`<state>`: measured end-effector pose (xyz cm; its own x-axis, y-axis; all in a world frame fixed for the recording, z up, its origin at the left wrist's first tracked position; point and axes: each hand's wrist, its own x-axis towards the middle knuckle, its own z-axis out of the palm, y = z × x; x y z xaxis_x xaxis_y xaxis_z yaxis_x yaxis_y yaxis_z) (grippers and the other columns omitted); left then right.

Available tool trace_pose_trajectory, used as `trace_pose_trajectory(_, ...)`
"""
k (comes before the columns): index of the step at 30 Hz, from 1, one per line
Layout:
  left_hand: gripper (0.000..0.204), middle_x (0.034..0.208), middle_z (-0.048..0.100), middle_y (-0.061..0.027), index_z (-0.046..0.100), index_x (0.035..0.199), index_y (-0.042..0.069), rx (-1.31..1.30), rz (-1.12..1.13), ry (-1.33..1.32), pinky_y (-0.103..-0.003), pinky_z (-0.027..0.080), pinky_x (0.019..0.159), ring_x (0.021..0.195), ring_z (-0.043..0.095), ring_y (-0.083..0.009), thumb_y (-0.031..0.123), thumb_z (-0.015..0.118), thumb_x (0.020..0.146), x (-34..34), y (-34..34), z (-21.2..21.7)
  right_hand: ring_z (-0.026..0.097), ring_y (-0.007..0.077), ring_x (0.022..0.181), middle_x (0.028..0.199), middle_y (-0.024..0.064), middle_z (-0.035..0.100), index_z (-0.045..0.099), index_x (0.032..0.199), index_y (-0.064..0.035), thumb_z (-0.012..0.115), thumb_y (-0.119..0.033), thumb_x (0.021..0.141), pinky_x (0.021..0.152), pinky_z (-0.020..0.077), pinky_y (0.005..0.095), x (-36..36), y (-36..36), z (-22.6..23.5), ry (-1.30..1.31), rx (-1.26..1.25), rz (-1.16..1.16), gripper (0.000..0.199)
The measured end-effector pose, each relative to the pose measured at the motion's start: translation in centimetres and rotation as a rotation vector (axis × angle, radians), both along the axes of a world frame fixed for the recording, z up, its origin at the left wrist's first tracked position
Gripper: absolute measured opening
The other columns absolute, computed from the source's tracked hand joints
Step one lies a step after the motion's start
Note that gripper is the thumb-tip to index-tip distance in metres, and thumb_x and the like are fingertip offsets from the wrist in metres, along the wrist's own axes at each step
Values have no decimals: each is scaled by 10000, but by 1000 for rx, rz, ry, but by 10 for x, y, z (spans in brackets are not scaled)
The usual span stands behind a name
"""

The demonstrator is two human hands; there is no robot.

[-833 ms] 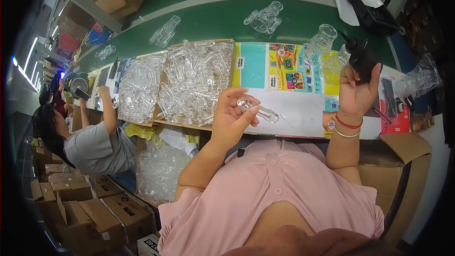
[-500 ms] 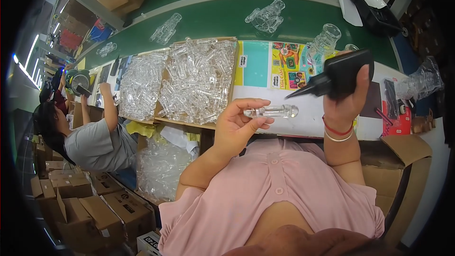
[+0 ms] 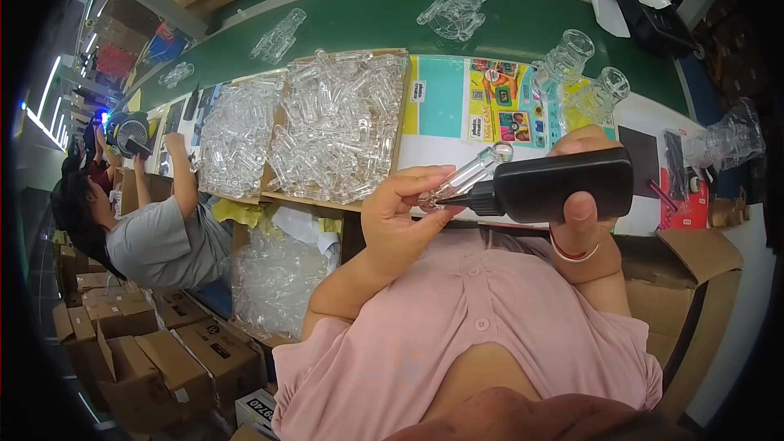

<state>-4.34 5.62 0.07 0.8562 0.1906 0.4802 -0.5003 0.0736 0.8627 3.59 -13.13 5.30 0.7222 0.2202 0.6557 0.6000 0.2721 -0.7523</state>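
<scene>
Between the thumb and fingers of my left hand is a clear plastic tube-like piece, tilted with its rounded end up and to the right. My right hand is wrapped round a black squeeze bottle lying nearly level. The bottle's tapered nozzle points left and reaches the lower end of the clear piece, by my left fingertips. Whether the tip touches it I cannot tell. Left of my hands, a cardboard tray holds a heap of similar clear pieces.
Clear assembled parts stand on the green table, others on a colourful printed sheet. A co-worker in a grey shirt sits at left. Below the tray is a box of clear plastic bags; an open carton stands at right.
The black bottle has come down and left, turning level, so its nozzle meets the clear piece. The piece has tilted upward in my left hand. The whole view has shifted slightly.
</scene>
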Motion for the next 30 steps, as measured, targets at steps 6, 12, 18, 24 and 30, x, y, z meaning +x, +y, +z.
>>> trace_pose_trajectory(6, 415, 1111, 542, -200, 508, 1018, -32, -15, 6, -12, -265, 505, 785, 984, 576, -213, -161, 657, 653, -1, -1, 0, 543, 204, 769, 884, 133, 563, 517, 1008, 25, 649, -253, 761, 683, 438, 293, -7, -5, -1, -21, -99, 32, 395)
trace_pose_trajectory(12, 442, 1107, 547, -202, 517, 1021, -29, 41, 43, -76, -315, 481, 849, 1009, 568, -253, -164, 665, 626, -3, -1, 0, 569, 233, 765, 884, 95, 592, 510, 1036, 0, 645, -233, 776, 676, 433, 326, -12, -11, 5, -150, -212, 31, 374)
trace_pose_trajectory(18, 470, 1073, 575, -203, 538, 1022, -17, 162, 122, -112, -315, 477, 837, 989, 582, -263, -150, 679, 594, -4, 2, -3, 576, 233, 754, 885, 87, 595, 502, 1052, -2, 642, -243, 788, 668, 431, 329, -12, -11, 1, -210, -216, 31, 383)
trace_pose_trajectory(24, 459, 1052, 593, -195, 552, 1009, -7, 254, 171, -147, -310, 481, 814, 966, 595, -261, -128, 693, 589, -3, 2, 1, 545, 218, 778, 893, 118, 571, 523, 1018, 13, 638, -240, 794, 680, 435, 311, -13, -9, 2, -29, -165, 32, 356)
trace_pose_trajectory(30, 444, 1022, 614, -185, 565, 994, 0, 340, 215, -155, -295, 482, 794, 935, 611, -255, -114, 701, 586, -2, 3, 2, 535, 201, 782, 905, 131, 554, 545, 969, 26, 651, -238, 781, 691, 433, 290, -11, -8, 6, 51, -152, 22, 341)
